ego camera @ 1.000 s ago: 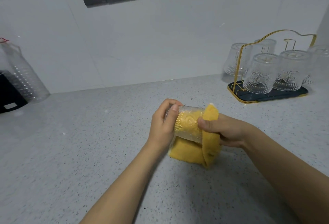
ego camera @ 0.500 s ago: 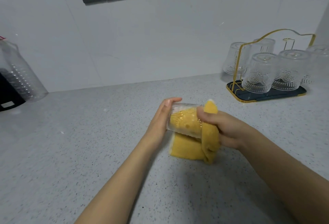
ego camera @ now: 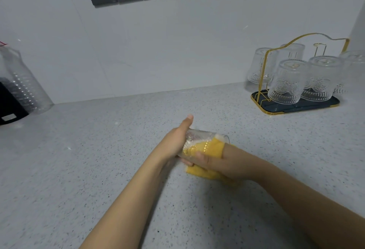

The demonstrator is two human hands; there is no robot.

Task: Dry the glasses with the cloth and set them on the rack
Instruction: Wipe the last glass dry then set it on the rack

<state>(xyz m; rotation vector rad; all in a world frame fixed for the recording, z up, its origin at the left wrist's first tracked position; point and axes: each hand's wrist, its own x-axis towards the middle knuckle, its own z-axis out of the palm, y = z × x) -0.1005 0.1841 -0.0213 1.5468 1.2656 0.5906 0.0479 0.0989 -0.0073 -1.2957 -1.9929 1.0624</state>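
Yellow cloth [ego camera: 212, 147], gold-framed rack [ego camera: 264, 70]

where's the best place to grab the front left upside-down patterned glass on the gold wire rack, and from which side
Grip the front left upside-down patterned glass around its upper body, near the flat base that faces up, coming from above and the front. It narrows toward the top there. The gold wire rack has its upright on the left, and another glass stands close on the right, so sideways approaches look crowded.
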